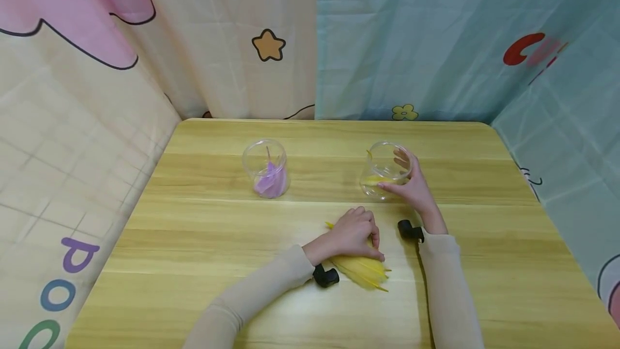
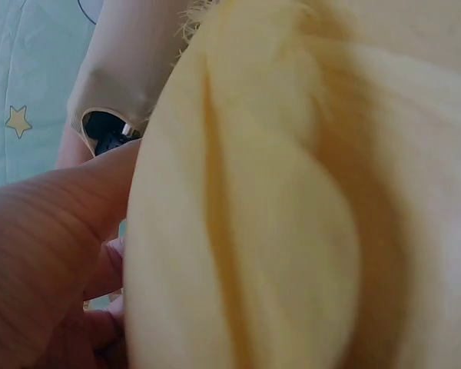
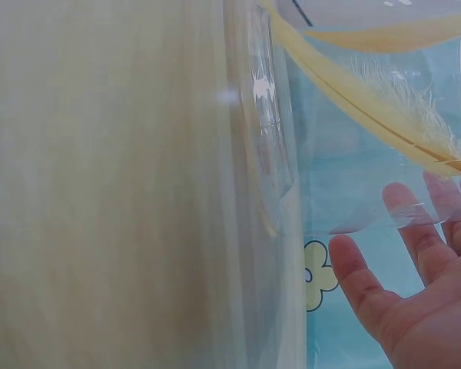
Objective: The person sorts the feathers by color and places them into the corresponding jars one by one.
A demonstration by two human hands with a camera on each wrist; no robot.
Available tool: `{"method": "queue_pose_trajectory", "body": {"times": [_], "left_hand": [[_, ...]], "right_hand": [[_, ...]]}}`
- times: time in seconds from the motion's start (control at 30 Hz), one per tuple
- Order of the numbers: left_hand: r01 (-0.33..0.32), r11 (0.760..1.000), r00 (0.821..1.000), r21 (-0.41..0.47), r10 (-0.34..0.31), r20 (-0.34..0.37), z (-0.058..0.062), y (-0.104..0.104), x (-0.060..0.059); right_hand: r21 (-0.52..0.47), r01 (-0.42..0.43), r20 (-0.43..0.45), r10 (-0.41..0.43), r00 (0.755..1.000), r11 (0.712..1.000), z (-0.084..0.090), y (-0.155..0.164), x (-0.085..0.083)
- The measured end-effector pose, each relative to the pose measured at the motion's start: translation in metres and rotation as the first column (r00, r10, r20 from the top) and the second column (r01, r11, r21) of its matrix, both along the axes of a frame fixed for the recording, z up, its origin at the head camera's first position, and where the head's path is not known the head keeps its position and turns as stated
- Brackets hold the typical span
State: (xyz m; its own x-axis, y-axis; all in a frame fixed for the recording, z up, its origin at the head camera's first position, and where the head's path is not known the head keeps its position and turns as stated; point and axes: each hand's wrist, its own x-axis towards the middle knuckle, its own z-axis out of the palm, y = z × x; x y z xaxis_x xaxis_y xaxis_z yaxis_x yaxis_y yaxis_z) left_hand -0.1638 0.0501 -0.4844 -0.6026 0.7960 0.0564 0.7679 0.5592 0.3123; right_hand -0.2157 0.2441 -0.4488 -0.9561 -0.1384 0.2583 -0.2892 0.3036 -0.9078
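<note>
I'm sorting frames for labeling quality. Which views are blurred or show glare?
Head view: sharp, soft glare on the table. Left wrist view: yellow feathers too close, out of focus. Right wrist view: clear jar blurs the left half, with small glints on its wall.

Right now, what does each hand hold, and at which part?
The right hand holds the clear jar by its side wall, tilted. The left hand rests on the yellow feathers, fingers curled at their upper end.

Two clear jars [image 1: 266, 167], two hands [image 1: 356, 233], perhaps several yellow feathers [image 1: 362, 270].
</note>
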Motion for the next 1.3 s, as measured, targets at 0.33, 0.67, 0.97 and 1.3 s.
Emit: {"method": "queue_pose_trajectory", "body": {"times": [0.33,0.67,0.97,1.3], "left_hand": [[-0.013,0.999,1.000,-0.031,0.014,0.012,-0.001,0.002,-0.001],[-0.033,0.999,0.999,-0.031,0.034,0.043,0.005,0.000,0.000],[-0.090,0.996,0.987,0.012,0.088,0.137,0.008,-0.002,-0.004],[-0.106,0.994,0.989,-0.006,0.106,0.101,0.003,-0.005,-0.005]], "right_hand": [[-0.003,-0.011,-0.011,0.011,1.000,1.000,-0.001,0.001,0.000],[0.005,0.008,0.007,-0.008,1.000,1.000,-0.014,0.006,-0.008],[0.015,0.003,0.016,-0.003,1.000,1.000,0.004,0.000,0.000],[0.009,-0.002,0.006,0.002,1.000,1.000,0.002,0.001,-0.002]]}}
